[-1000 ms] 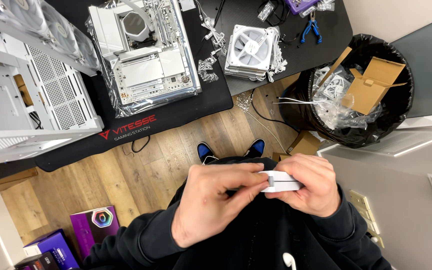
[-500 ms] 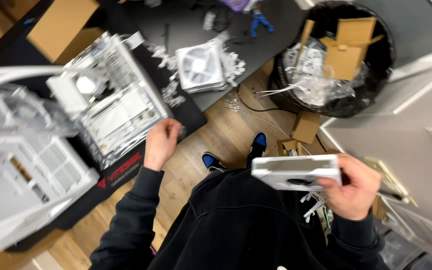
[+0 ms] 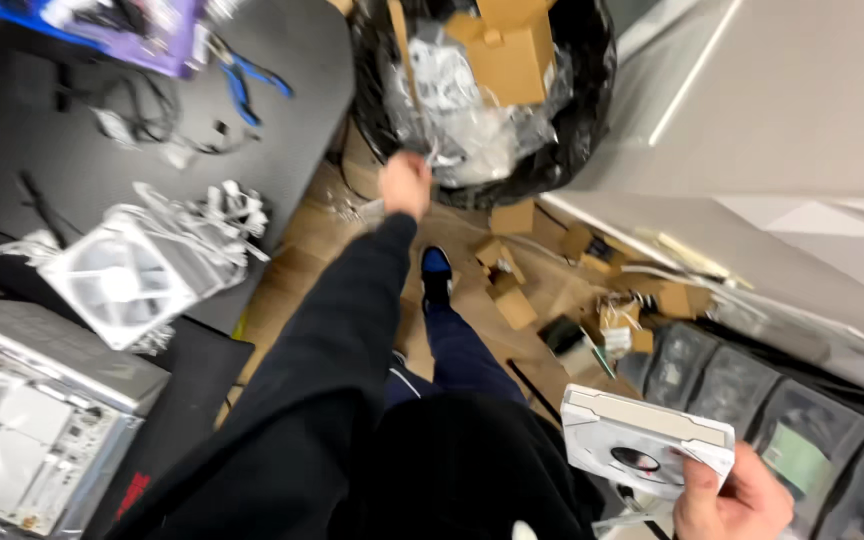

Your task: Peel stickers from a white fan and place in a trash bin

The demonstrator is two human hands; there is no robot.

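My left hand (image 3: 404,185) is stretched out to the near rim of a black-lined trash bin (image 3: 572,150). Its fingers are curled beside crumpled clear plastic (image 3: 462,130); the blur hides whether it grips any. My right hand (image 3: 742,500) is low at the bottom right and holds a flat white case fan (image 3: 647,440) by its near corner. The fan is tilted, with its frame edge facing up.
The bin holds a cardboard box (image 3: 512,45) and plastic wrap. Cardboard scraps (image 3: 512,300) litter the wood floor. On the dark desk lie another white fan with cables (image 3: 117,280), blue pliers (image 3: 247,85) and a white computer case (image 3: 22,440). Dark plastic trays (image 3: 752,380) sit at the right.
Both hands were together on the fan. My left hand has let go and swung out to the bin, while my right hand carried the fan down to the right.
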